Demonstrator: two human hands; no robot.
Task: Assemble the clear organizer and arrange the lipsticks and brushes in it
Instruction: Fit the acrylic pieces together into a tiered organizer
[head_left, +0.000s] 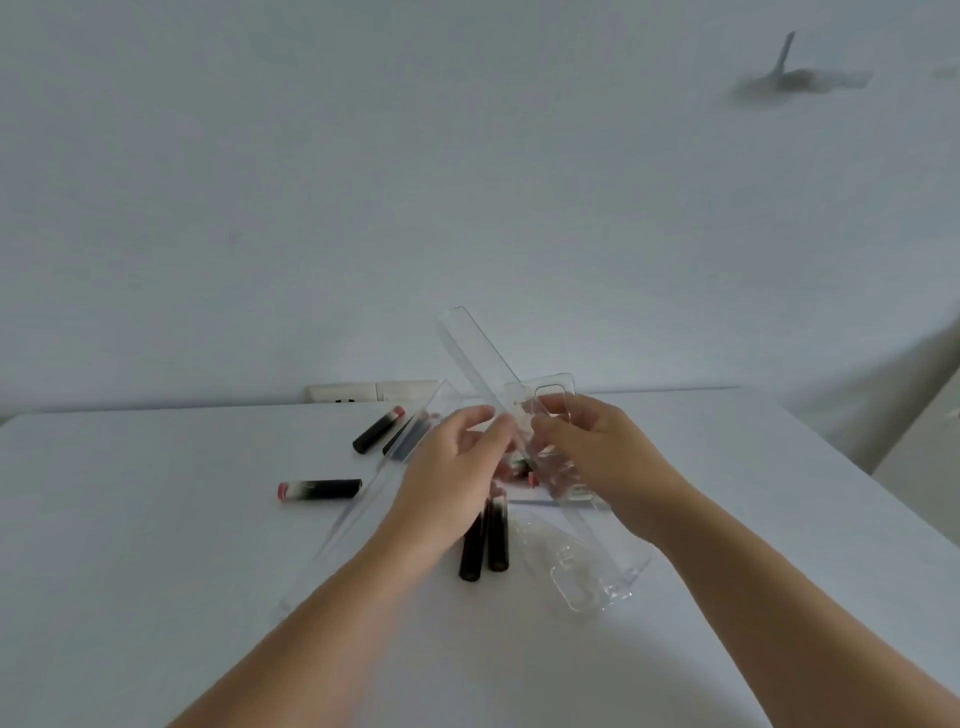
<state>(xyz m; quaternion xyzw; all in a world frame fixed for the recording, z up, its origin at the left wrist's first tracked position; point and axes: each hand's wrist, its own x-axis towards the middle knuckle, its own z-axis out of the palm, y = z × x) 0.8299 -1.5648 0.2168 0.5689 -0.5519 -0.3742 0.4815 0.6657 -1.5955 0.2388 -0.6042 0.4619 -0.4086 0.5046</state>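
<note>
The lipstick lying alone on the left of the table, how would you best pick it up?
Pinch the lipstick from above, across its black barrel near the middle. It lies flat on the table, pink end pointing left, with bare surface on both long sides, so fingers probably fit either side. The left hand is nearer.

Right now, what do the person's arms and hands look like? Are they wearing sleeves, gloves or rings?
Both forearms are bare as far as the picture's bottom edge, so no sleeves show. The left hand and the right hand wear no gloves. No ring, watch or bracelet is visible on the fingers or wrists that show, though some fingers are partly hidden behind the clear plastic parts.
</note>
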